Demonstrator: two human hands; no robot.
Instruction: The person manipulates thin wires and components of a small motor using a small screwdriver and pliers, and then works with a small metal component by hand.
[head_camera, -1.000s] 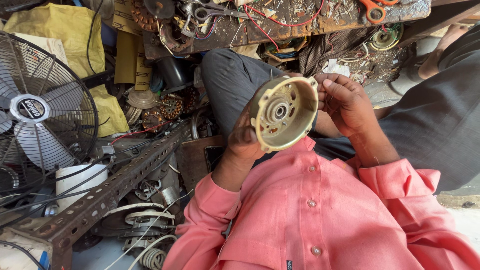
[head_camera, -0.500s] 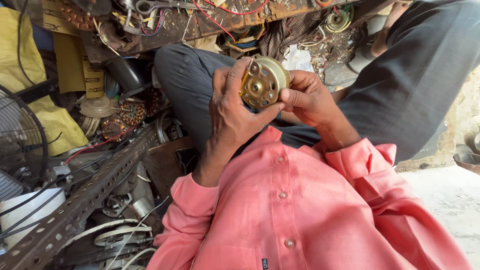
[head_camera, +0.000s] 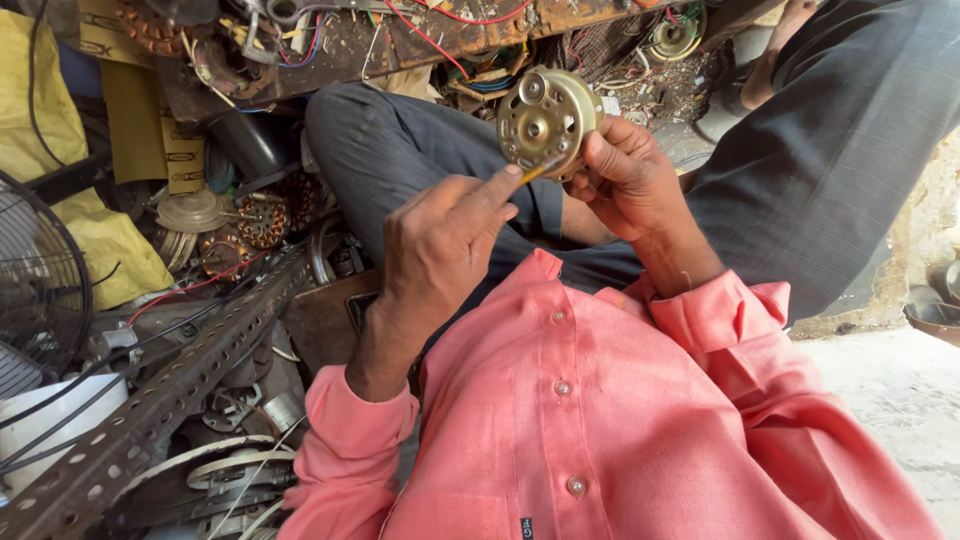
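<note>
Right hand (head_camera: 625, 175) clasps round motor cover (head_camera: 547, 118); left hand (head_camera: 440, 240) pinches thin stick (head_camera: 540, 170)

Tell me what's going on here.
A person in a pink shirt sits among fan parts and wiring. The right hand holds up a round, brass-coloured motor cover by its edge. The left hand pinches a thin yellow stick-like tool, its tip against the cover's lower rim. Around them lie a fan guard, a perforated metal bar and copper-wound coils.
</note>
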